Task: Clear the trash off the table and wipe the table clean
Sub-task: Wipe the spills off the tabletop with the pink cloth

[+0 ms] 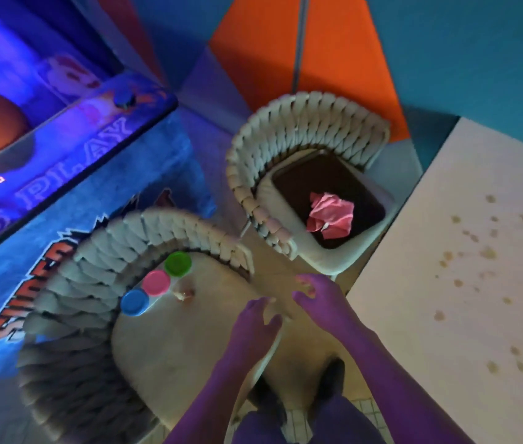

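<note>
Hovering over the near chair, our left hand and right hand hang loosely curled, each grip holding nothing. We judge the pink cloth parked ready on the far chair for the spotted tabletop.

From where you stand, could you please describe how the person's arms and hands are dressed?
Both forearms are bare, with no sleeves in view. The left hand and right hand wear no gloves, and I see no rings, watch or bracelets, though the picture is slightly blurred. Purple-blue light tints everything.

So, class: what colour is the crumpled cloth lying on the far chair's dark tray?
Pink. The cloth shows best in the head view, on the tray.
</note>
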Motion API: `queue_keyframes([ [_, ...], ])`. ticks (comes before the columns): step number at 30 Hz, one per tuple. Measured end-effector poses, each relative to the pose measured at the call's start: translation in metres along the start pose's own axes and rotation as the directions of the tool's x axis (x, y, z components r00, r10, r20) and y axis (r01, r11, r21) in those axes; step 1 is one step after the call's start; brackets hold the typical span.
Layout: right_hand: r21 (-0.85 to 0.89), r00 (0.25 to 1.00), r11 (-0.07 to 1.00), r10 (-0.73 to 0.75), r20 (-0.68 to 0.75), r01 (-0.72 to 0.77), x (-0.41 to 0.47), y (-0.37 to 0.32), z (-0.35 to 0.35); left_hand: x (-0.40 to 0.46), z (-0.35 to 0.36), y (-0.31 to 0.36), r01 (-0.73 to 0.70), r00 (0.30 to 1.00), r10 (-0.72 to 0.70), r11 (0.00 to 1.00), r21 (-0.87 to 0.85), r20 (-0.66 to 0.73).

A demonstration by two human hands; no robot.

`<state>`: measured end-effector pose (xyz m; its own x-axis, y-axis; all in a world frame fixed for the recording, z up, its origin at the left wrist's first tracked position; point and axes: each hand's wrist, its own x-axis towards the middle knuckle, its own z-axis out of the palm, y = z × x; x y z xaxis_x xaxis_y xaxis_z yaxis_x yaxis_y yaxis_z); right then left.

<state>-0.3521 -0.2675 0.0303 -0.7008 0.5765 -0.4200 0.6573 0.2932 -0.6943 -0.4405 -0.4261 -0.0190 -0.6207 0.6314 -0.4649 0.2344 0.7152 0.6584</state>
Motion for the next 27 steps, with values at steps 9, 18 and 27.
queue_keyframes([
  [9,0.049,0.998,0.999,-0.007,-0.063,0.010,-0.023,0.046,-0.081,-0.002,0.039,0.086,-0.083,0.995,0.085,0.996,0.034,-0.044],
  [18,0.029,0.992,0.999,-0.014,-0.128,0.018,-0.022,0.084,-0.152,0.012,0.062,0.159,-0.209,0.976,0.213,0.974,0.090,-0.035],
  [27,0.060,0.976,0.998,-0.008,-0.217,0.021,0.031,0.091,-0.218,0.074,0.047,0.231,-0.352,0.926,0.363,0.930,0.104,-0.102],
])
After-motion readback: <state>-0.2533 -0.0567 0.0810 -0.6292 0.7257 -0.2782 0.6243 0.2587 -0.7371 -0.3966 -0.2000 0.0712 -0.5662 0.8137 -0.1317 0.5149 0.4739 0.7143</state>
